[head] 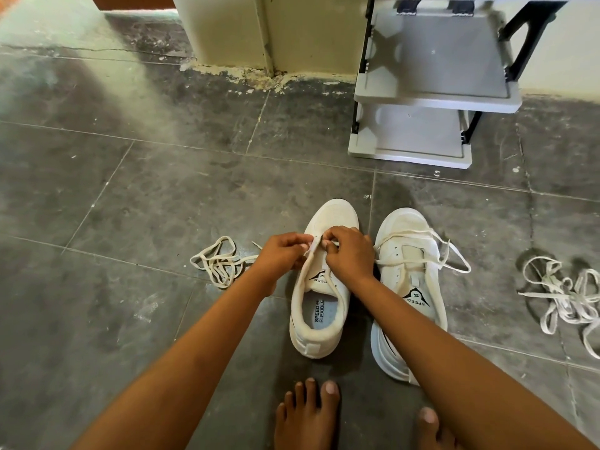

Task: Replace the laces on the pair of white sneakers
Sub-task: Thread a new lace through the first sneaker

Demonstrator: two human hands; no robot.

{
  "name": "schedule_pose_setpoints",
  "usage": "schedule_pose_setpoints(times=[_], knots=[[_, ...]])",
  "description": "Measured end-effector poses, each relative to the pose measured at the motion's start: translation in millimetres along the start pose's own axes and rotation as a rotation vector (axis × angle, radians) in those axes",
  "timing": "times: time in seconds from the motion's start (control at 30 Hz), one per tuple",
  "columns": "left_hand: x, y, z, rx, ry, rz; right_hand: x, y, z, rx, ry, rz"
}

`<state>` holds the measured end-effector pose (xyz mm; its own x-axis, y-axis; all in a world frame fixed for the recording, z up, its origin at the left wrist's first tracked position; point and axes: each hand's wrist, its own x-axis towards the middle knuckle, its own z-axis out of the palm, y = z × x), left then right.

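Observation:
Two white sneakers stand side by side on the grey tiled floor, toes pointing away from me. Over the left sneaker [319, 319] both my hands work at the eyelet area. My left hand [282, 254] pinches the left eyelet flap, and my right hand [349, 253] pinches a lace end at the same spot. A loose strand of lace [334, 287] runs down over the tongue. The right sneaker [409, 287] has a lace threaded only through its front eyelets, with the ends hanging loose to the right.
A loose lace [217, 263] lies in a heap on the floor left of my hands. Another tangle of white laces [565, 297] lies at the far right. A grey plastic shoe rack [425, 92] stands against the wall beyond. My bare feet [308, 414] are at the bottom.

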<state>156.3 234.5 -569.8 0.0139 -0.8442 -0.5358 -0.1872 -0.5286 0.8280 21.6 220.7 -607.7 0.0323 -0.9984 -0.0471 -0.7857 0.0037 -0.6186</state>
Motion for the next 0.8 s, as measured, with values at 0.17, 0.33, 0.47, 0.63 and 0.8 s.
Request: schedule_pose_setpoints(times=[0.17, 0.33, 0.47, 0.63, 0.8], knots=[[1.3, 0.8, 3.0, 0.092, 0.021, 0.040, -1.4, -3.4, 3.1, -0.021, 0.065, 0.027], [-1.8, 1.0, 4.4, 0.092, -0.012, 0.060, -2.2, -6.5, 3.4, -0.099, 0.109, 0.054], [1.4, 6.5, 2.6, 0.264, -0.016, 0.060, 0.1, -6.8, 2.8, -0.295, 0.060, -0.015], [4.0, 12.9, 2.4, 0.362, 0.016, 0.094, 0.6, -5.3, 1.0, -0.271, 0.042, -0.027], [4.4, 8.8, 2.4, 0.288, 0.014, 0.066, -1.1, -1.9, 5.8, -0.068, 0.041, 0.090]])
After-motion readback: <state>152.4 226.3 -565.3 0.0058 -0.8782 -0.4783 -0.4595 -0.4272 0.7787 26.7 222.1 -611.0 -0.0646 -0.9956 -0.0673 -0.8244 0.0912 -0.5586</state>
